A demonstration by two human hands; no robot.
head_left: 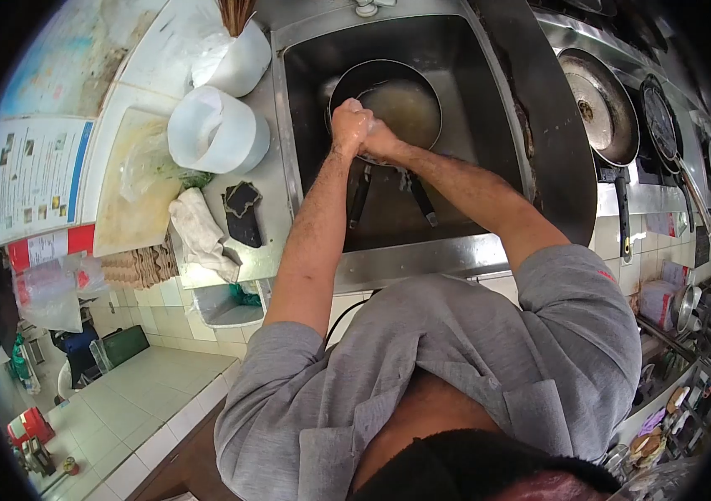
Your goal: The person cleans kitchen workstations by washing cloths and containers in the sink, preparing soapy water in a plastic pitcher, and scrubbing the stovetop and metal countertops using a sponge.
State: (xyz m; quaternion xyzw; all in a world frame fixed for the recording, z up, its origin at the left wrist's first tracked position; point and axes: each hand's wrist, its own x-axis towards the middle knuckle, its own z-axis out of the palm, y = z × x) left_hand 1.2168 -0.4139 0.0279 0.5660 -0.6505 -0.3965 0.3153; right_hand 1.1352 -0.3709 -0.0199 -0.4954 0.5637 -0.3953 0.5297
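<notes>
Both of my hands are pressed together over a round dark pan (435, 104) in the sink (468, 108). My left hand (350, 125) is closed, its knuckles wet and shiny. My right hand (379, 140) lies closed against it, with its fingers mostly hidden. Whether anything is squeezed between them I cannot make out. Cloudy yellowish liquid (405, 104) fills the bottom of the pan. Just below the hands, two black handles (360, 197) (422, 200) point toward me; what they belong to is partly covered by my hands and wrists.
Left of the sink stand a white translucent tub (239, 138), a cutting board (134, 200), a crumpled white cloth (199, 230) and a dark scouring pad (243, 215). A faucet (366, 7) is at the sink's back edge. On the right, a frying pan (602, 108) rests on the stove.
</notes>
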